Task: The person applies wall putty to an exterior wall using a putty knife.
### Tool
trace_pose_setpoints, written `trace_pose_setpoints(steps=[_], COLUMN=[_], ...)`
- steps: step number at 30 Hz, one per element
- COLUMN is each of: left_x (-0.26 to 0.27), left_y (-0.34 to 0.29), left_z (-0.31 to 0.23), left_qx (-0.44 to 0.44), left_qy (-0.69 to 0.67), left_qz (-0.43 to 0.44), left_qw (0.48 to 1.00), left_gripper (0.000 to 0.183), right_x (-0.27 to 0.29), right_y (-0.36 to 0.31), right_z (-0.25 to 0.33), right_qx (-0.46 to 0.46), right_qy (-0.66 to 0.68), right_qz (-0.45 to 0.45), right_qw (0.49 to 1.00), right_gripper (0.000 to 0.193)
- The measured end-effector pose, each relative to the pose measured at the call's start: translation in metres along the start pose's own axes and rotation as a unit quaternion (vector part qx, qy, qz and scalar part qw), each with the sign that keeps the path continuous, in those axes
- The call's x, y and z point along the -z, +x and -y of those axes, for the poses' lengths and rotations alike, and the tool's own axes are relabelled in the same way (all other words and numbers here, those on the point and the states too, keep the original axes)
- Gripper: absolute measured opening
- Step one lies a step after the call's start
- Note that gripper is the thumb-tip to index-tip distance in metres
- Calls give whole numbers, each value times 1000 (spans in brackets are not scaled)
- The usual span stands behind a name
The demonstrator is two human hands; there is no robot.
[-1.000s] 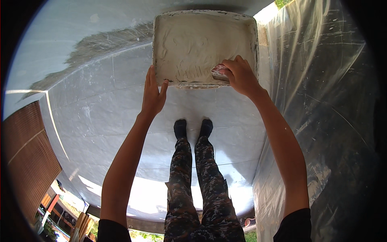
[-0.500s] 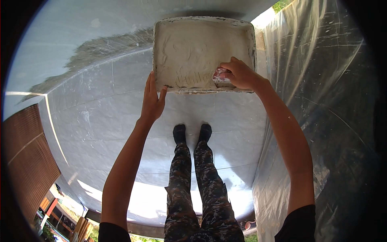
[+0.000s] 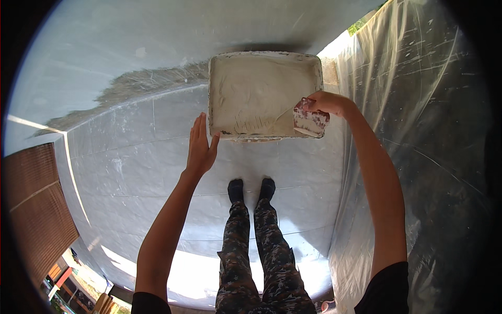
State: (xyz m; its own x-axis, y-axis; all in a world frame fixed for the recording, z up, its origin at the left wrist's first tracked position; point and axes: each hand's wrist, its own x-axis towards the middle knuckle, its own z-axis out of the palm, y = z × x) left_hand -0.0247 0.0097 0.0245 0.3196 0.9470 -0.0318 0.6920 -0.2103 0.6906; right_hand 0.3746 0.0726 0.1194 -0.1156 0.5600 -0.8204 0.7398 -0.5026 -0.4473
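A rectangular tray [image 3: 210,104] with a crusted rim is filled with smooth beige paste [image 3: 261,86]. Short marks score the paste near its front edge. At the tray's front right corner, my right hand [image 3: 329,103] grips a flat reddish-brown scraper [image 3: 311,119] by its upper edge. The scraper is smeared with pale paste and its lower edge is down by the front rim. My left hand [image 3: 200,149] is beside the front left corner, fingers stretched out and thumb at the corner; whether it presses on the tray I cannot tell.
A pale wall [image 3: 167,36] with a dark grey patch [image 3: 146,83] rises behind the tray. Clear plastic sheeting [image 3: 387,104] hangs along the right. My feet [image 3: 251,189] stand on the grey floor [image 3: 141,162]. A brown ribbed panel [image 3: 36,199] is at left.
The scraper has turned and shifted right, so its broad, smeared face now shows. The tray sits lower in the picture. My left hand's fingers have spread slightly off the rim.
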Motion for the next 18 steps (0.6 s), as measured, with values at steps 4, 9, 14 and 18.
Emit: trace_pose_setpoints(steps=[4,9,14,18], left_x=[45,125,231,312], left_y=[16,59,106,134], left_z=[-31,-106,-190,-270], left_qx=[-21,-97,-201,-280], left_qy=[-22,-66,-47,-45], left_qz=[-8,-44,-120,-171], left_qw=[1000,992,971,943], left_gripper=[65,64,62,63], right_x=[0,14,52,89], right_y=[-45,-127,-238,-335], right_z=[11,72,165,218], right_qx=[44,189,339,413], right_qy=[292,458,537,536], right_qz=[4,-67,-128,-193], right_qw=[955,866,761,711], right_gripper=[38,34,38,36])
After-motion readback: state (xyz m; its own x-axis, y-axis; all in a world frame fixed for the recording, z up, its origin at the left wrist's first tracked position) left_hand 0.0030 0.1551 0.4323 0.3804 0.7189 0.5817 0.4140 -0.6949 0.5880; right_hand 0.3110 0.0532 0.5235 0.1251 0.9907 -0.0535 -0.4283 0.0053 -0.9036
